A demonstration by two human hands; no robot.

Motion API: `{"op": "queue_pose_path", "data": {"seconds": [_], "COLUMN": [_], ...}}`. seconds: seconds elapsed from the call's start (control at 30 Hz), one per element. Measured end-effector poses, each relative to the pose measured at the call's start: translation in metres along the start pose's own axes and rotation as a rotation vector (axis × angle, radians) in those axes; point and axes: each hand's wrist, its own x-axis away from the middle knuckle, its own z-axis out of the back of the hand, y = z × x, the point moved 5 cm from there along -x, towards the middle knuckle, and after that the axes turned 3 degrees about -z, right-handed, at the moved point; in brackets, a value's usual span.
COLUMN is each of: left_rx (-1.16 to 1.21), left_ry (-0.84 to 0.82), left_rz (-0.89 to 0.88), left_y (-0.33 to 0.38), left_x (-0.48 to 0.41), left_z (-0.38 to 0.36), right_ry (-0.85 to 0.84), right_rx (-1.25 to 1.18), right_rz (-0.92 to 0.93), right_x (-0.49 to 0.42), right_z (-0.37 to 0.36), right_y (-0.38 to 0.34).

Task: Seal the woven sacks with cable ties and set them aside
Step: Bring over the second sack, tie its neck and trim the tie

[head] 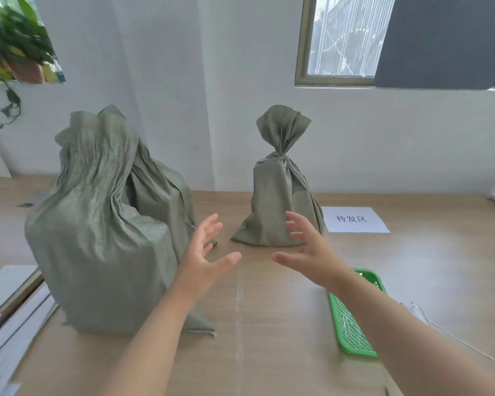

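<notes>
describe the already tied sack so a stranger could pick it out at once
On the wooden table, look toward the far edge below the window, just left of the white paper sign. The tied sack stands upright there. Unlike the bigger sack on the left, whose top is only loosely bunched, it is small and cinched into a narrow neck with its top fanning out.
</notes>
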Motion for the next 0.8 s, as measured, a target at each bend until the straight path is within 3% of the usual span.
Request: {"op": "queue_pose_path", "data": {"seconds": [0.33,0.8], "left_rx": [-0.14,-0.202], "left_ry": [0.062,0.198], "left_rz": [-0.036,-0.01], "left_y": [0.028,-0.008], "left_x": [0.023,0.019], "left_z": [0.07,0.303], "right_ry": [-0.095,-0.132], "right_rx": [-0.06,-0.044], "right_rz": [0.074,0.072], "right_x": [-0.009,-0.055], "right_z": [-0.058,-0.241], "right_y": [-0.053,-0.147]}}
